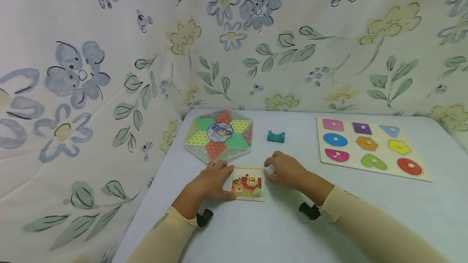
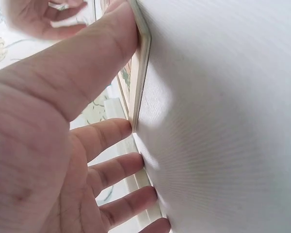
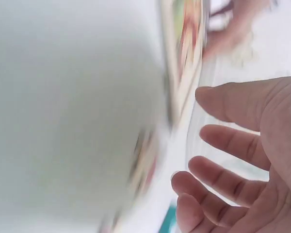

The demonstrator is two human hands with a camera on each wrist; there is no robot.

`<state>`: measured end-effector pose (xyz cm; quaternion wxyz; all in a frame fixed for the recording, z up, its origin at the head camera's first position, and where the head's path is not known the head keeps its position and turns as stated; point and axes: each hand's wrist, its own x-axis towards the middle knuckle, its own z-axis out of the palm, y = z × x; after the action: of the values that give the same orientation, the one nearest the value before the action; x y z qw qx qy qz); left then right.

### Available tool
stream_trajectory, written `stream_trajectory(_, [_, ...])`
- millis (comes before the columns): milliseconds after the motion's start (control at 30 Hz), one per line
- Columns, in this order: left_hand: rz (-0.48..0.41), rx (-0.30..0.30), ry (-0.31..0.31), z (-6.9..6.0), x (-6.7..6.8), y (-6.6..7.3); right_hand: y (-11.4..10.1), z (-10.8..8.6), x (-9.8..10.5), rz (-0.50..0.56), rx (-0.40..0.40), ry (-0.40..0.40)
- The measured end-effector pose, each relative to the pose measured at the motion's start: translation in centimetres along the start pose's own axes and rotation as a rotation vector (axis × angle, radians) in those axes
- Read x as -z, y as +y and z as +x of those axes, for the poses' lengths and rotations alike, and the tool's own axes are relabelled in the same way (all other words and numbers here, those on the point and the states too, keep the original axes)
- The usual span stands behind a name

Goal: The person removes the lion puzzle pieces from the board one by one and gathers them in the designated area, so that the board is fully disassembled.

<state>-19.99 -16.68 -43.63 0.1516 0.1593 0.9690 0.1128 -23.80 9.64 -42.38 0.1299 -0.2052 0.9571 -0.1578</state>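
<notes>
We see the left hand [image 1: 213, 182] at the left side of the lion picture board [image 1: 247, 184], thumb on the frame's near corner and forefinger touching the far one, the other fingers spread straight and gripping nothing. Just beyond its fingers is the star board [image 1: 219, 133].

The right hand [image 1: 287, 170] is apart from the picture board's right edge, fingers loosely bent, a gap between them and the thumb; we see nothing in its hold. Its wrist view is smeared, and we cannot make out the brown-and-red scrap [image 3: 144, 162] beyond its fingertips. Past those fingers sits the teal block [image 1: 276, 136]; well to their right lies the shape board [image 1: 352, 141]. The left little finger is cut off in its wrist view, and both sleeves [image 1: 161, 234] run out of the head view.
</notes>
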Motion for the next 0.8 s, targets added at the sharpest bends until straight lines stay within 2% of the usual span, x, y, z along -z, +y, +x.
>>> stream_trajectory(167, [0.015,-0.008,-0.015,0.2,0.0,0.3,-4.0,1.5,-1.9,0.008,0.112,-0.059])
stream_trajectory(300, [0.014,-0.014,-0.016,0.2,0.0,0.4,-5.9,2.3,-2.7,0.035,0.189,-0.079])
stream_trajectory(567, [0.017,-0.035,0.004,0.1,0.2,0.2,-7.1,2.6,-3.1,0.11,0.18,-0.121])
stream_trajectory(800, [0.015,-0.008,-0.008,-0.1,0.2,0.0,-6.9,3.0,-3.8,0.163,0.18,-0.081])
